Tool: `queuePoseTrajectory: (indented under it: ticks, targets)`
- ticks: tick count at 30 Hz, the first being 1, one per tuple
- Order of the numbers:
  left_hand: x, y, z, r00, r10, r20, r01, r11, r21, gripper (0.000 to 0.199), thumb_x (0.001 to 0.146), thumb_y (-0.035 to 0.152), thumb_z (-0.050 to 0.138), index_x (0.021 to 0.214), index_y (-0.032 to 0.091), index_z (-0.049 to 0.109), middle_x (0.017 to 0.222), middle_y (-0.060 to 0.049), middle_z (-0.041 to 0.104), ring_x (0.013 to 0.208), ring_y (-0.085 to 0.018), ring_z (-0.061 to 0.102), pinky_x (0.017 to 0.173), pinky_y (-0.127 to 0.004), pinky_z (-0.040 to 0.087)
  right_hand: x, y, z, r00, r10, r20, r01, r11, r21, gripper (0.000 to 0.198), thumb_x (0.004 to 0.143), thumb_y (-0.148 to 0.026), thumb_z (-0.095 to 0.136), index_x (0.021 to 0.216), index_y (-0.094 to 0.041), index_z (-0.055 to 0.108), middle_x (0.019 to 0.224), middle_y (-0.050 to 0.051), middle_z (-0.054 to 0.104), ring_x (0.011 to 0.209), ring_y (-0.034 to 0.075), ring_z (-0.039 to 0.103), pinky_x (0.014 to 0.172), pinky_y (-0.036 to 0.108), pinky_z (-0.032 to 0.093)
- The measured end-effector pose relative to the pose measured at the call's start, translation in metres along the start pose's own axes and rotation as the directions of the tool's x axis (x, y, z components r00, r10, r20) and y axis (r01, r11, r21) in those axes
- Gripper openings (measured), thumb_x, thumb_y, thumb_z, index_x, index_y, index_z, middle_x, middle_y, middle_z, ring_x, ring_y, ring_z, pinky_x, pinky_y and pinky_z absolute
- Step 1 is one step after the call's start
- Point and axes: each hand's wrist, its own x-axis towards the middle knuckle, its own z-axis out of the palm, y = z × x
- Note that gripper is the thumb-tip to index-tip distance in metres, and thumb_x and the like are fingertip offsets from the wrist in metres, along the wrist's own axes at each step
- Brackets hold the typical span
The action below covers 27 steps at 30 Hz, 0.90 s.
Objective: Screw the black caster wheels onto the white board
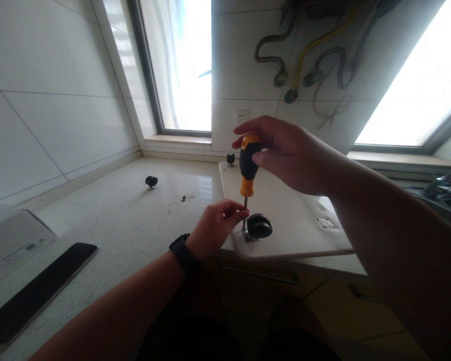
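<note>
Both hands are working one screwdriver (249, 165): right hand (291, 153) is curling thumb and fingers around the handle, likely for twist and downward push; left hand (212, 228) is pinching at the shaft with thumb and fingertip, probably steadying it nearly upright. Pale surface (165, 225) is carrying the things. White board (296, 240) is lying flat on it, near edge running along the surface's front, seemingly for easy reach. Box (17, 240) and dark flat slab (41, 291) are lying at left, away from the hands. Near caster (260, 226) is standing wheel-up on the board's near left corner; screwdriver tip is meeting its metal base (251, 238), or nearly, can't tell. Far caster (230, 159) is sitting at the far left corner; loose caster (151, 181) is resting left of the board. Square plate (326, 223) is lying on the board's right part. Small dark bits (183, 199) are lying left of the board, unidentifiable.
</note>
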Motion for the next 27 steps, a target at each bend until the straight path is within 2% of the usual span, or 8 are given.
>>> queuePoseTrajectory:
  ticks: [4,7,12,15,17,20,22,27]
  targets:
    - [-0.001,-0.001,0.0,1.0,-0.011,0.013,0.012,0.999,-0.044,0.018,0.091,0.032,0.069,0.096,0.016,0.073,0.096,-0.007,0.075,0.086,-0.017,0.067,0.082,-0.034,0.053,-0.001,-0.002,-0.002,0.999,0.025,-0.02,-0.026,0.997,-0.076,0.026,0.087,-0.032,0.067,0.11,-0.022,0.069,0.097,0.006,0.07,0.086,0.021,0.064,0.079,0.04,0.054]
    - [-0.002,-0.001,0.001,0.999,-0.033,0.019,0.034,0.997,-0.067,0.018,0.093,0.032,0.067,0.101,0.017,0.073,0.098,-0.007,0.075,0.086,-0.016,0.067,0.079,-0.032,0.053,-0.001,-0.003,0.002,0.99,0.031,-0.136,-0.059,0.977,-0.206,0.029,0.079,-0.04,0.078,0.098,-0.022,0.069,0.085,0.004,0.069,0.075,0.02,0.061,0.069,0.039,0.051]
    - [-0.002,-0.003,0.001,0.999,-0.053,-0.01,0.053,0.998,0.015,0.024,0.09,0.039,0.071,0.1,0.017,0.071,0.07,0.002,0.061,0.062,-0.011,0.052,0.06,-0.026,0.042,-0.001,-0.004,0.012,0.957,0.004,-0.289,-0.106,0.935,-0.339,0.038,0.068,-0.043,0.086,0.087,-0.02,0.061,0.078,0.002,0.064,0.069,0.018,0.056,0.064,0.035,0.045]
    - [-0.001,-0.003,0.002,0.999,-0.049,-0.003,0.049,0.998,-0.025,0.023,0.09,0.038,0.071,0.097,0.017,0.07,0.077,0.0,0.066,0.069,-0.012,0.056,0.067,-0.028,0.046,-0.001,-0.002,0.014,0.965,0.027,-0.262,-0.102,0.955,-0.277,0.029,0.079,-0.042,0.077,0.093,-0.02,0.062,0.08,0.003,0.064,0.072,0.018,0.058,0.066,0.035,0.046]
    - [-0.001,-0.003,0.002,0.999,-0.05,0.006,0.05,0.998,-0.049,0.021,0.09,0.036,0.071,0.098,0.016,0.07,0.085,-0.004,0.071,0.077,-0.014,0.061,0.074,-0.031,0.049,-0.001,-0.001,0.012,0.985,0.042,-0.166,-0.067,0.987,-0.146,0.019,0.088,-0.032,0.064,0.103,-0.021,0.064,0.088,0.004,0.067,0.079,0.019,0.062,0.069,0.036,0.05]
    - [-0.001,-0.001,0.003,0.998,-0.054,0.011,0.055,0.997,-0.062,0.019,0.09,0.034,0.071,0.097,0.016,0.071,0.092,-0.006,0.074,0.084,-0.017,0.065,0.082,-0.035,0.052,-0.001,-0.001,0.009,0.999,0.045,0.025,-0.048,0.994,0.102,0.033,0.089,-0.021,0.055,0.122,-0.022,0.061,0.107,0.007,0.069,0.092,0.02,0.066,0.074,0.037,0.054]
    - [-0.001,0.0,0.003,0.999,-0.046,0.016,0.047,0.996,-0.07,0.017,0.091,0.033,0.07,0.096,0.016,0.072,0.094,-0.007,0.075,0.087,-0.018,0.066,0.085,-0.036,0.053,-0.002,-0.002,0.008,0.996,0.045,0.075,-0.057,0.985,0.166,0.037,0.089,-0.023,0.059,0.126,-0.022,0.06,0.112,0.008,0.069,0.096,0.022,0.067,0.076,0.038,0.055]
    - [-0.001,0.0,0.002,1.0,-0.011,0.026,0.013,0.996,-0.091,0.016,0.093,0.03,0.067,0.099,0.016,0.073,0.101,-0.009,0.076,0.093,-0.018,0.068,0.089,-0.037,0.053,-0.002,-0.001,0.014,0.993,0.042,-0.106,-0.049,0.997,-0.066,0.042,0.079,-0.038,0.078,0.115,-0.02,0.066,0.096,0.007,0.07,0.087,0.024,0.065,0.074,0.04,0.053]
